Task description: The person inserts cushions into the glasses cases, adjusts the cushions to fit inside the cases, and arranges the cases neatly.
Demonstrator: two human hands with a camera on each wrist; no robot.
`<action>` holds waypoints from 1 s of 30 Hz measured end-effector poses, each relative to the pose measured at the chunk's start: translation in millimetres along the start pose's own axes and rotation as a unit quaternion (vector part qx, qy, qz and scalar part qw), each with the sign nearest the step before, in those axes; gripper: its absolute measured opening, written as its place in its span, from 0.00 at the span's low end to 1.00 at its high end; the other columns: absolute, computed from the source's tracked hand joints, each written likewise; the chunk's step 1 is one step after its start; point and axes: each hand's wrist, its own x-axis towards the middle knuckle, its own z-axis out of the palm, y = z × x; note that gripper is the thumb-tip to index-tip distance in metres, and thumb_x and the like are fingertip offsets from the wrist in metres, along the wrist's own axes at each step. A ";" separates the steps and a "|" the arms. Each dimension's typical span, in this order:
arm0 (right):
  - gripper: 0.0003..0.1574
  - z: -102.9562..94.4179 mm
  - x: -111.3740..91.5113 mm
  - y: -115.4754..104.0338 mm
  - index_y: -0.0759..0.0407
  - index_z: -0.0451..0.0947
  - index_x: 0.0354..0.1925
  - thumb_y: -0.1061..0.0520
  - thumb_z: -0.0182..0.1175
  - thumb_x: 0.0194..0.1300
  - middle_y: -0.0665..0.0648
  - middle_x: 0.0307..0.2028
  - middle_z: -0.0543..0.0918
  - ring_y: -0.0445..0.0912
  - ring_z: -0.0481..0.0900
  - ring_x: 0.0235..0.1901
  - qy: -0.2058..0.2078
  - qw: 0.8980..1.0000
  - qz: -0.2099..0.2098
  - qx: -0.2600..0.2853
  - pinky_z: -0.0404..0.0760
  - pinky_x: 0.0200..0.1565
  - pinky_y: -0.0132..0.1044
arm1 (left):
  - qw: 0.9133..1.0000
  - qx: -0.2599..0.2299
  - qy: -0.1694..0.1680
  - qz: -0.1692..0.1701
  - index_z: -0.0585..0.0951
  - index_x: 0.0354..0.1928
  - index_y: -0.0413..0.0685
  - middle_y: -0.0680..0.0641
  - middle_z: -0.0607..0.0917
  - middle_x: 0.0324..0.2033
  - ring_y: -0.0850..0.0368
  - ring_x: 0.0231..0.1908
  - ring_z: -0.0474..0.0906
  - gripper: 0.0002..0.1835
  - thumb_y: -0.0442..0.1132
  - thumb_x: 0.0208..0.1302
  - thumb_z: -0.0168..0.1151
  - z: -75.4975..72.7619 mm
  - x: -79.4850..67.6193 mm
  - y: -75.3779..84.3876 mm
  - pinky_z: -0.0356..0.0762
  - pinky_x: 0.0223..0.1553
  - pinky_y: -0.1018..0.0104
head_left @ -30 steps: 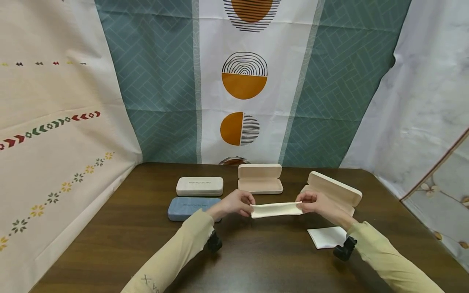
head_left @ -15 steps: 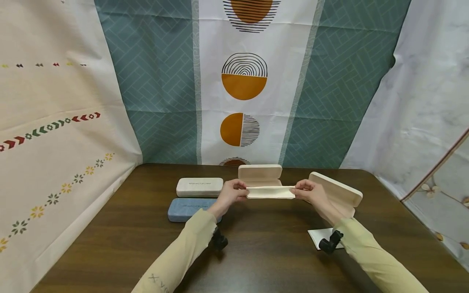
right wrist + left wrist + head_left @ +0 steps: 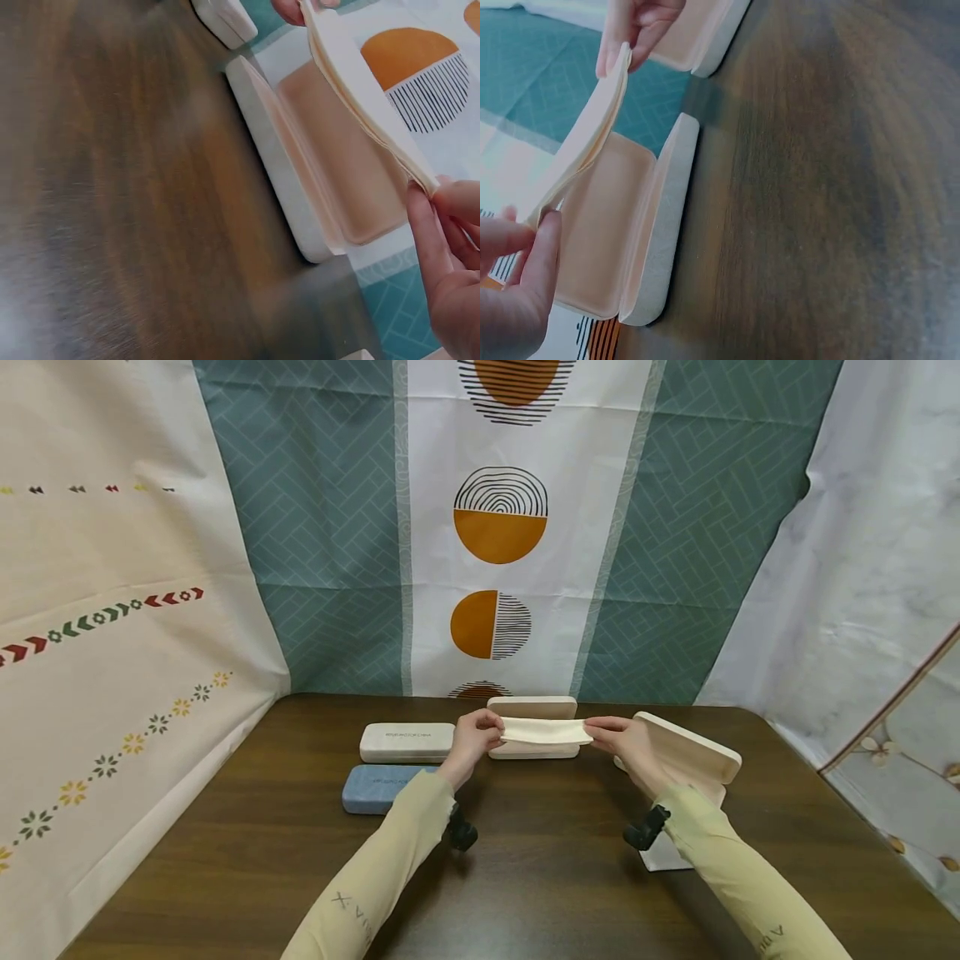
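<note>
Folded cream cloth (image 3: 543, 732) has moved away from me since the earlier frames, from over bare counter to up against the view of the middle open case. My left grip (image 3: 472, 739) pinches its left end, thumb and fingers; my right grip (image 3: 622, 743) pinches the right end the same way. Cloth is a long strip held level between both, in the air, layers showing along its lower edge in the wrist views. It's at the middle open case (image 3: 532, 706), in front of its raised lid; can't tell if they touch. Pale peach lining inside.

Right of that, another open case (image 3: 686, 747), set at an angle, partly behind my right grip and sleeve (image 3: 735, 860). White square piece (image 3: 663, 853) lies on the counter (image 3: 525, 893), partly hidden by that sleeve. Left side: closed white case (image 3: 408, 743), lettering on top, with blue case (image 3: 378, 787) just nearer me, partly covered by my left arm. Patterned curtain (image 3: 498, 535) hangs behind, orange half-circles down the centre.
</note>
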 end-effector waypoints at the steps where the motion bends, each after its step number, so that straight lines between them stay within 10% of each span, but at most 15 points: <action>1: 0.23 1.1 2.5 -0.5 0.75 0.73 0.49 0.63 0.62 0.58 0.64 0.44 0.78 0.45 0.80 0.37 -0.003 1.000 0.008 0.000 0.76 0.40 0.36 | 1.000 0.006 0.010 -0.009 0.77 0.33 0.28 0.43 0.77 0.28 0.55 0.26 0.76 0.03 0.20 0.56 0.57 -0.2 1.3 -0.3 0.77 0.34 0.62; 20: 0.21 6.0 36.0 18.7 0.81 0.70 0.48 0.70 0.59 0.57 0.71 0.46 0.76 0.44 0.79 0.36 -0.051 0.998 0.022 -0.034 0.76 0.41 0.39 | 0.993 0.084 0.064 -0.054 0.83 0.36 0.33 0.42 0.81 0.31 0.50 0.29 0.78 0.08 0.21 0.53 0.60 -3.7 15.7 -18.6 0.77 0.34 0.62; 30: 0.16 8.3 44.9 27.1 0.74 0.78 0.43 0.67 0.63 0.55 0.65 0.40 0.80 0.44 0.77 0.37 -0.034 0.986 0.013 -0.166 0.76 0.39 0.34 | 0.980 0.170 0.086 -0.057 0.85 0.31 0.37 0.45 0.82 0.28 0.54 0.24 0.78 0.08 0.22 0.49 0.64 -0.5 20.1 -27.2 0.76 0.30 0.62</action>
